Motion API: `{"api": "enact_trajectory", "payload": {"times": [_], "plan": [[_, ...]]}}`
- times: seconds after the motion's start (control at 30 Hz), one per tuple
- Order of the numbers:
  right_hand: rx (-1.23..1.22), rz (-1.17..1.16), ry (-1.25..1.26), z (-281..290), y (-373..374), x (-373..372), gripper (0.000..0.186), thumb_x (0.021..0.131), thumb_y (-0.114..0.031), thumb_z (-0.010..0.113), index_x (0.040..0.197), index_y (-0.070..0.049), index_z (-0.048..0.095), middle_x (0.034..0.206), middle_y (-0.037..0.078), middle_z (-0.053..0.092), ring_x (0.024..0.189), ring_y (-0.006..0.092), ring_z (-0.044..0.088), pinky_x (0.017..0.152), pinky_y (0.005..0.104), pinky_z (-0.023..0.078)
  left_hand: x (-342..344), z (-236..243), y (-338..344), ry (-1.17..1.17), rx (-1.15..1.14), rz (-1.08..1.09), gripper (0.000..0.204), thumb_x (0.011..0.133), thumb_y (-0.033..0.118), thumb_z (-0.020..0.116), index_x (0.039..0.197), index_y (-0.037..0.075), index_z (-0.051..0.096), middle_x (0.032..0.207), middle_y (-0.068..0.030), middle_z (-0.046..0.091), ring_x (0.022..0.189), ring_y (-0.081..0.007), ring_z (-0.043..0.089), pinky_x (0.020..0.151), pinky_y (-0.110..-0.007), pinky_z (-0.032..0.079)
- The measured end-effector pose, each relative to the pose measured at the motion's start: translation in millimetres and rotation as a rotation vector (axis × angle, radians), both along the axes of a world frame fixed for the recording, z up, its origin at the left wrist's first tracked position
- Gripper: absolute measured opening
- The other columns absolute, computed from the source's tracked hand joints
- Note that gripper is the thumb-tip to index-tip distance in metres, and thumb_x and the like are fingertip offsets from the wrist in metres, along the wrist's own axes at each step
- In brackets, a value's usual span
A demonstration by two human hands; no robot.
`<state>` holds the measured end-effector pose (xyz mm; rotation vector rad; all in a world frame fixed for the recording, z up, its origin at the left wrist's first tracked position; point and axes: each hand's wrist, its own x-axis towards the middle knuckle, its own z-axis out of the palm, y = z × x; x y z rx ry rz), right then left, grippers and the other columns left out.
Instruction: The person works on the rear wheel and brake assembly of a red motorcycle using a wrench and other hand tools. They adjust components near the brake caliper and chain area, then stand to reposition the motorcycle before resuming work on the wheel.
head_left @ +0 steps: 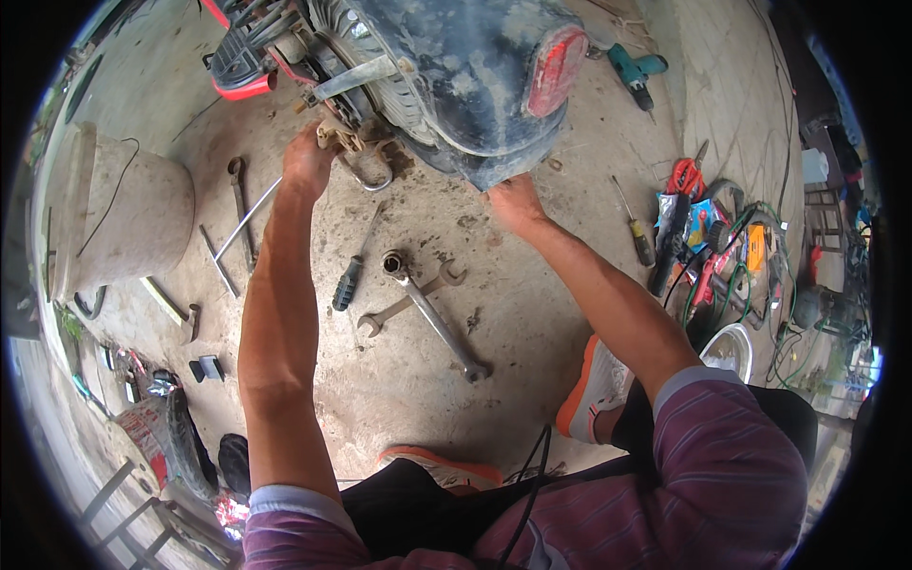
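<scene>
Head view: left hand (306, 161) is gripping a rusty fitting (353, 152) under the dark engine (456, 76); right hand (513, 201) is bracing its casing, fingers spread. Next likely needs a wrench (432, 318) from the floor (418, 399).

The fingertips of my left hand (309, 160) are disappearing behind the rusty metal fitting (353, 150) under the big dark-blue engine housing (456, 71), so my grip is not showing. My right hand (516, 201) is tucking its fingers beneath the housing's near edge. The housing's far side is running off the frame.
</scene>
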<state>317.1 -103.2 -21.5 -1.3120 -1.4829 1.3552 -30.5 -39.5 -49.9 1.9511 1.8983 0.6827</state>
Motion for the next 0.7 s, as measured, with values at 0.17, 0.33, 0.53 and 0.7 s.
{"api": "enact_trajectory", "payload": {"times": [0.17, 0.33, 0.53, 0.7], "plan": [[-0.715, -0.050, 0.527, 7, 21, -10, 0.036, 0.095, -0.040, 0.047, 0.109, -0.009, 0.058, 0.101, 0.006, 0.065, 0.089, 0.0171, 0.063, 0.069, 0.0296, 0.048, -3, -8, 2, -0.976, -0.041, 0.074, 0.033, 0.095, 0.014, 0.051, 0.126, 0.002, 0.051, 0.111, -0.0126, 0.059, 0.096, -0.0302, 0.060, 0.087, -0.043, 0.050], [-0.814, 0.062, 0.733, 29, 21, -23, 0.046, 0.098, -0.040, 0.042, 0.120, -0.002, 0.056, 0.110, 0.014, 0.066, 0.086, 0.0193, 0.064, 0.066, 0.0297, 0.050, 14, 16, -9, -0.737, -0.006, 0.036, 0.029, 0.098, 0.016, 0.046, 0.121, -0.001, 0.053, 0.111, -0.0127, 0.059, 0.095, -0.0264, 0.061, 0.084, -0.040, 0.050], [-0.867, 0.144, 0.761, 28, 21, -9, 0.050, 0.098, -0.044, 0.040, 0.119, -0.002, 0.056, 0.110, 0.014, 0.066, 0.082, 0.0183, 0.063, 0.068, 0.0292, 0.050, 21, 33, -17, -0.717, -0.015, 0.039, 0.027, 0.097, 0.016, 0.049, 0.117, -0.001, 0.056, 0.110, -0.0119, 0.060, 0.097, -0.0226, 0.062, 0.080, -0.037, 0.052], [-0.806, 0.283, 0.568, 36, 22, 15, 0.051, 0.097, -0.046, 0.041, 0.117, -0.003, 0.056, 0.107, 0.011, 0.066, 0.083, 0.0164, 0.063, 0.069, 0.0290, 0.049, 19, 31, -18, -0.661, 0.033, 0.110, 0.027, 0.097, 0.019, 0.052, 0.115, 0.000, 0.057, 0.104, -0.0092, 0.061, 0.093, -0.0197, 0.061, 0.074, -0.036, 0.054]]}}
